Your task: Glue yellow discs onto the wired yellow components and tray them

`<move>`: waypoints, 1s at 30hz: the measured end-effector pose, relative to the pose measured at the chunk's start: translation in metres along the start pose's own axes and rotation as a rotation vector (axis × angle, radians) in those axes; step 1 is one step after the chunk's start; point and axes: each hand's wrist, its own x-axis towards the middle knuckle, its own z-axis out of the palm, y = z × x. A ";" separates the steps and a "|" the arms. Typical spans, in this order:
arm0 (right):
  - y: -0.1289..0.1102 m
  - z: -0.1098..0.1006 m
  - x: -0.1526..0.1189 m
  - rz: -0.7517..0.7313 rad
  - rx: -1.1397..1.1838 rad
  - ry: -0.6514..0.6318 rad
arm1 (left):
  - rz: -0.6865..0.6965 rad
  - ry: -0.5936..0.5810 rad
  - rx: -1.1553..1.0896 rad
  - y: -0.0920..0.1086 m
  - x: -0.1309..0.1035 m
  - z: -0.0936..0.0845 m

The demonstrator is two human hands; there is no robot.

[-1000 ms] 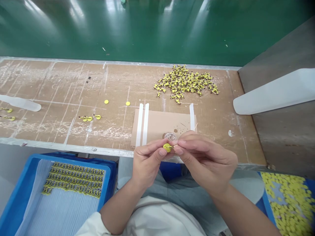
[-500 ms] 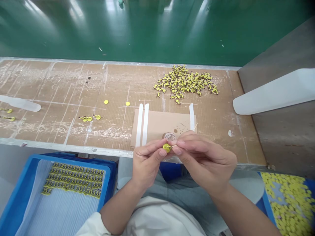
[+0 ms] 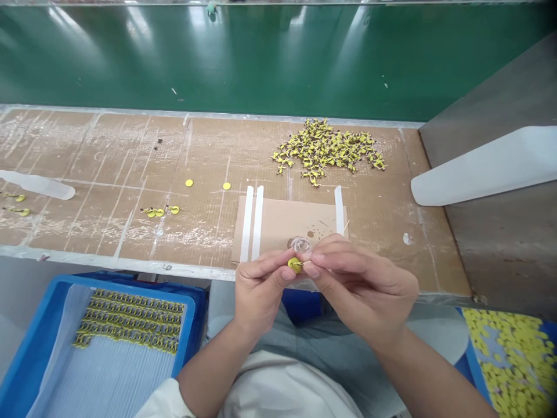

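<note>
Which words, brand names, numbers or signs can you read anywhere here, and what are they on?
None can be read.
The blue tray: no lettering shows.
The cardboard piece: only tape strips and dark specks, no writing.
The yellow disc between the hands: too small to tell whether it bears any mark.
The pile of small figures: likewise too small to tell.

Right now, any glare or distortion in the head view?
Head view: streaky reflections on the green surface; glare on the film-covered table, worst at left; wide-angle stretch toward the edges; fine detail at the hands too small to read.
</note>
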 end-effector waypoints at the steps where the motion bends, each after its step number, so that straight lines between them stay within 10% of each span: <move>1: 0.000 0.000 0.000 0.002 0.001 -0.004 | 0.004 -0.002 -0.002 0.000 0.000 0.000; 30: 0.000 -0.001 0.000 0.039 0.006 -0.019 | 0.060 -0.007 0.029 -0.004 0.000 -0.004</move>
